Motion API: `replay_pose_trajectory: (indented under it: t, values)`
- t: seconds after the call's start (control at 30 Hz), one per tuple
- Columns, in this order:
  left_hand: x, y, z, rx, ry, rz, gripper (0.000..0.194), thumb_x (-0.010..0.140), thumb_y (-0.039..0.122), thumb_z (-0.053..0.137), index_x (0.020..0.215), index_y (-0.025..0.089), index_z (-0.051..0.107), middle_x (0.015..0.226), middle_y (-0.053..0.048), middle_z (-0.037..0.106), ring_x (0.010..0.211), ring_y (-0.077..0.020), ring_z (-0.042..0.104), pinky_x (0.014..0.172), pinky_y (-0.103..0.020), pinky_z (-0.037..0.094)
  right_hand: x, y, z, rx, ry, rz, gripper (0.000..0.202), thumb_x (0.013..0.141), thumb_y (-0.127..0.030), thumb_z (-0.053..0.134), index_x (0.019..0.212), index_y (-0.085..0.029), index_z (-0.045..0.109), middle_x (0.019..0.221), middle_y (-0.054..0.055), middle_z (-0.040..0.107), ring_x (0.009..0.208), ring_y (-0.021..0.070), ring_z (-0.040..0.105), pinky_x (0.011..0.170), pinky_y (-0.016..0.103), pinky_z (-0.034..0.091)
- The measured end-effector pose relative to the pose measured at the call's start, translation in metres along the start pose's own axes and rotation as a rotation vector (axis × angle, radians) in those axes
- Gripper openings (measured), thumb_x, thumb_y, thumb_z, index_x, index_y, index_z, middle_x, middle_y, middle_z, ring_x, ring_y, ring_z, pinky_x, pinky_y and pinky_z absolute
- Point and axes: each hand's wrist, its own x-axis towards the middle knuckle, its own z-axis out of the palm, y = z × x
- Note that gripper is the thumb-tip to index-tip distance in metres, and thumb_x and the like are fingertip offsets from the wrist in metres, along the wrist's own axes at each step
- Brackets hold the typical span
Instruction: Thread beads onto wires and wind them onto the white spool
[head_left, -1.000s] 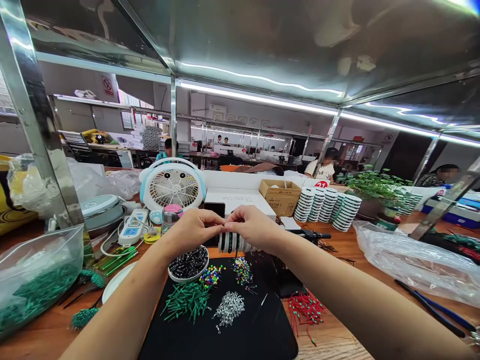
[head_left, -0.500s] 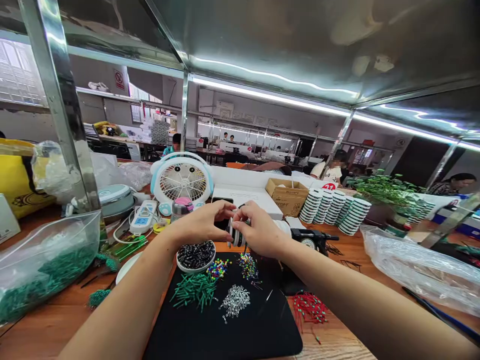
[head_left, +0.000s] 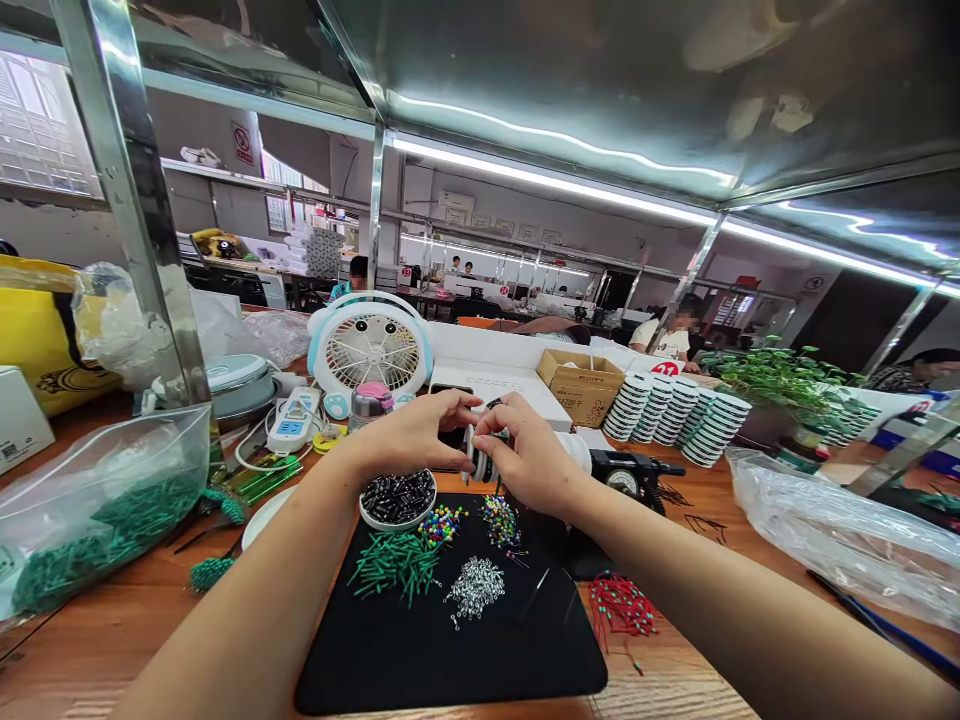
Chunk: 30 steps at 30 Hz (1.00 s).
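Note:
Both hands meet around a white and dark spool (head_left: pixel 481 462) above the back of a black mat (head_left: pixel 450 660). My left hand (head_left: pixel 421 436) curves round its left side, thumb below and fingers above. My right hand (head_left: pixel 529 455) is closed at its right side, fingertips pinched; what they pinch is too small to make out. Behind the right hand, a white cylinder (head_left: pixel 576 451) joins a black device with a dial (head_left: pixel 624 480). On the mat are green tubes (head_left: pixel 397 566), silver links (head_left: pixel 477 587), colourful pins (head_left: pixel 500 520) and a dish of black pieces (head_left: pixel 397 500).
A fan (head_left: pixel 371 350) and cardboard box (head_left: pixel 581 385) stand behind, with stacked white spools (head_left: pixel 664 410) at right. Red cords (head_left: pixel 621 606) lie beside the mat. A plastic bag (head_left: pixel 112 520) is on the left, under a metal post (head_left: pixel 154 230). Other people sit farther back.
The view has shifted slightly, moving the scene a little to the right. Both hands stay at the spool, with the right fingers slightly changed in pose.

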Motion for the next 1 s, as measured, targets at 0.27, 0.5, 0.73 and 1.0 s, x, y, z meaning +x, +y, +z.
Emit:
replay_pose_trajectory:
  t: [0.27,0.5,0.73,1.0]
  values:
    - [0.003,-0.004,0.000,0.023,0.006,0.012,0.069,0.063,0.018,0.071,0.127,0.019,0.044,0.114,-0.011,0.063,0.112,-0.0244,0.054,0.092,-0.039,0.044,-0.001,0.002,0.004,-0.031,-0.003,-0.043,0.014,0.075,-0.004,0.056,0.069,-0.016,0.057,0.080,0.001,0.047,0.078,0.0139,0.046,0.069,0.028,0.037]
    - [0.003,0.000,-0.001,0.055,-0.004,0.001,0.067,0.063,0.018,0.070,0.126,0.021,0.046,0.124,-0.012,0.058,0.113,-0.0247,0.054,0.091,-0.039,0.045,0.006,-0.004,-0.005,0.049,0.000,0.156,0.004,0.075,-0.018,0.063,0.072,-0.016,0.061,0.080,0.001,0.053,0.074,0.0129,0.049,0.069,0.029,0.040]
    - [0.003,-0.001,-0.001,0.100,-0.001,0.011,0.065,0.064,0.018,0.069,0.125,0.024,0.047,0.122,-0.009,0.060,0.110,-0.0230,0.056,0.091,-0.036,0.045,0.010,-0.009,-0.004,0.018,0.010,0.240,0.009,0.070,-0.018,0.066,0.064,-0.016,0.060,0.082,0.002,0.055,0.074,0.0137,0.051,0.068,0.030,0.040]
    - [0.002,0.000,-0.001,0.167,-0.007,0.023,0.061,0.066,0.022,0.068,0.124,0.023,0.047,0.125,-0.010,0.057,0.111,-0.0238,0.055,0.093,-0.037,0.044,0.012,-0.009,-0.004,0.029,-0.018,0.217,0.010,0.070,-0.017,0.067,0.064,-0.014,0.060,0.078,0.003,0.057,0.072,0.0133,0.051,0.064,0.028,0.039]
